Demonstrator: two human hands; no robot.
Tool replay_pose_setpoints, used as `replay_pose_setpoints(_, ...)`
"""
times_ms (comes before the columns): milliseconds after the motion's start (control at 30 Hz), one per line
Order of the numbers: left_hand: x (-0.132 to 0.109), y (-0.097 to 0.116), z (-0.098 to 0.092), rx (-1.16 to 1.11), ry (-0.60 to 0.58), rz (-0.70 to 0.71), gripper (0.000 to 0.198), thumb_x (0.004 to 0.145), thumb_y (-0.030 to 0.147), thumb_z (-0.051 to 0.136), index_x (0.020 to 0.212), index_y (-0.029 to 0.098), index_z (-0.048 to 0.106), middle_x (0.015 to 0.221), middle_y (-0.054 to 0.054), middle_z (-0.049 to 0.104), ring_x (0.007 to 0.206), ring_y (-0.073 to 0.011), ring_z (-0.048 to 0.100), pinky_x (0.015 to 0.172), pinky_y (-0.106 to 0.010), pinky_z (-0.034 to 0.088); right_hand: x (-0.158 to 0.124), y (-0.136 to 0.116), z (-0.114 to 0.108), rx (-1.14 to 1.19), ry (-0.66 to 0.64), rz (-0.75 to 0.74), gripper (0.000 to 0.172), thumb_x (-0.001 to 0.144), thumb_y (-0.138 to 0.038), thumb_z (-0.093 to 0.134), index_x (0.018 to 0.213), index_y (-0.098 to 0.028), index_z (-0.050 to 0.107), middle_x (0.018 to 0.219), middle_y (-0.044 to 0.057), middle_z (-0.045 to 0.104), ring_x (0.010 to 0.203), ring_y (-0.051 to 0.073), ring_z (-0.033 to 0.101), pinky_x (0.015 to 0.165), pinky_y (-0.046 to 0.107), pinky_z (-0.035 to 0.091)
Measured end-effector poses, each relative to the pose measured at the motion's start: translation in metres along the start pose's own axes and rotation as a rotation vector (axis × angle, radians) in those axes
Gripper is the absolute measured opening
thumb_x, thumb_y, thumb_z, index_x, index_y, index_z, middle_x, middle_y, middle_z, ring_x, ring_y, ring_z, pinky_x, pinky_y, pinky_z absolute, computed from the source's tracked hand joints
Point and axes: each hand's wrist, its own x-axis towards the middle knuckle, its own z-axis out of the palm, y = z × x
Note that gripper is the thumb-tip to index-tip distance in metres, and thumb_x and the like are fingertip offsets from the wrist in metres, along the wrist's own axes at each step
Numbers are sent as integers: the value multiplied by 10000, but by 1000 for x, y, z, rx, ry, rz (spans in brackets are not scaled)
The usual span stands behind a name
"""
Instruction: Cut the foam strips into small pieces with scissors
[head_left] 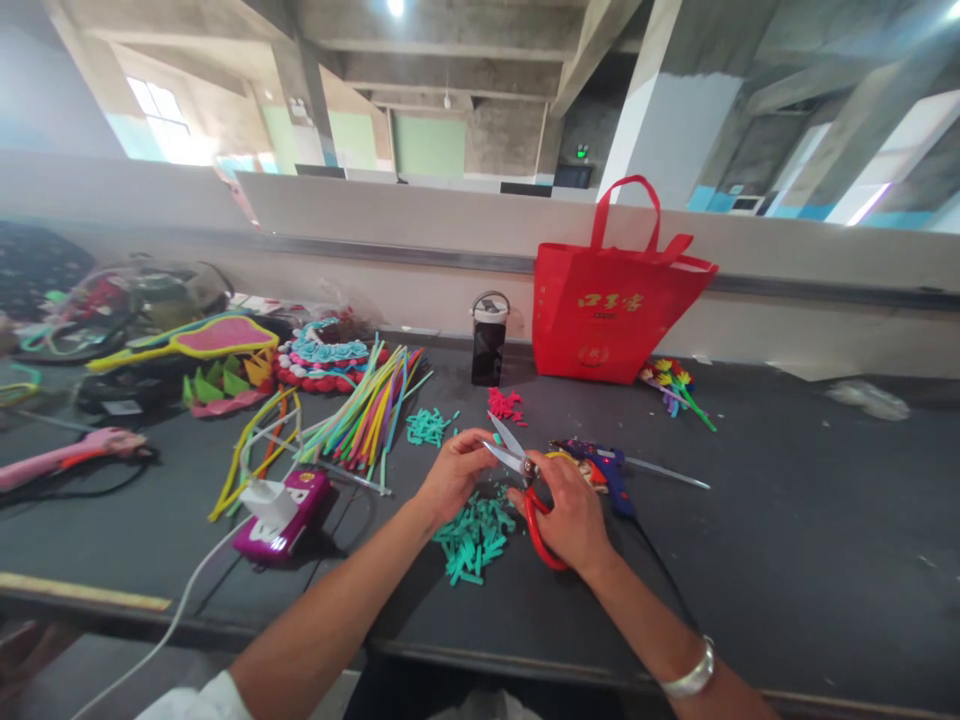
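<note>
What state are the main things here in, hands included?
Scissors, blades open
Right hand, gripping the scissors
Left hand, bent beside the scissors
Green pieces, heaped loose
Pink pieces, loosely piled
Coloured stems, loosely bunched
Red bag, standing upright
Bottle, upright, lid on
White plug, on purple box

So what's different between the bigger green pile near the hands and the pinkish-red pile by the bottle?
Colour: the green pile is teal, while the pinkish-red pile is much warmer and brighter.
Size: the green pile covers more of the table; the pinkish-red pile is smaller.
Place: the green pile lies nearer the person; the pinkish-red pile sits farther off, by the bottle.
Both are loose heaps of small pieces.
</note>
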Motion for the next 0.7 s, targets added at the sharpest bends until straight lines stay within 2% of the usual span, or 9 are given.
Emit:
replay_pose_setpoints(367,-2,3,2,65,-39,3,126,596,126,757,687,146,673,679,4,669,636,-109,589,678,-242,431,-2,4,3,-39,29,-24,463,837,-483,579,1191,-185,559,956,95,637,929,248,586,827,361,467)
replay_pose_setpoints(700,0,0,-1,65,-59,12,129,610,152,762,709,153,679,719,-3,688,661,-116,606,702,-250,441,-6,4,7,-15,64,-24,457,852,-487,568,1192,-182,574,906,83,662,816,210,619,749,312,482)
